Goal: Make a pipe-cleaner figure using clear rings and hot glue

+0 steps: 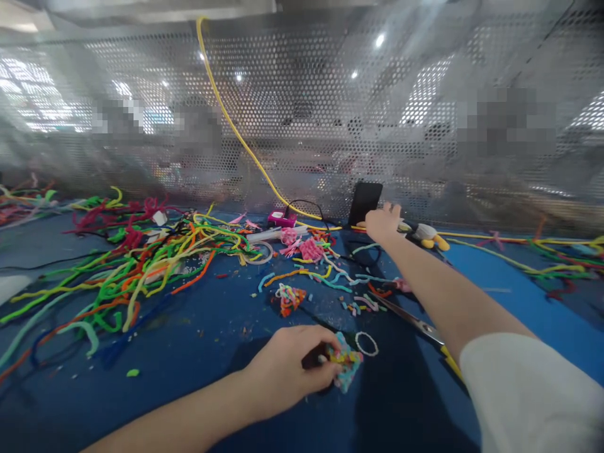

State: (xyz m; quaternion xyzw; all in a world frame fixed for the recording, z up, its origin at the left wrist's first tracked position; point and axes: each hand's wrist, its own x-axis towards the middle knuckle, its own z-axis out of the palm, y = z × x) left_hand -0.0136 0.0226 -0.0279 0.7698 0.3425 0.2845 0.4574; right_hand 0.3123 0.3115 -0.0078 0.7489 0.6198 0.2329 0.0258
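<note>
My left hand (302, 358) pinches a small turquoise and yellow knotted cord piece (348, 362) low in the middle of the view. Just right of that piece lies a thin white beaded ring (367, 344). My right arm stretches forward over the table. My right hand (384, 220) is beside the lower edge of a black phone (366, 200) leaning on the perforated panel, its thumb apart from the fingers; whether it touches the phone is unclear. An orange and white knotted piece (289, 299) rests beyond my left hand. Scissors (415, 324) with yellow handles lie partly under my right forearm.
A tangle of coloured cords (141, 270) spreads over the blue table (189, 365) at left. Pink knotted pieces (310, 249), a magenta box (282, 219) and cut scraps lie near the perforated metal panel (292, 113). A plush toy (427, 236) sits right of my right hand.
</note>
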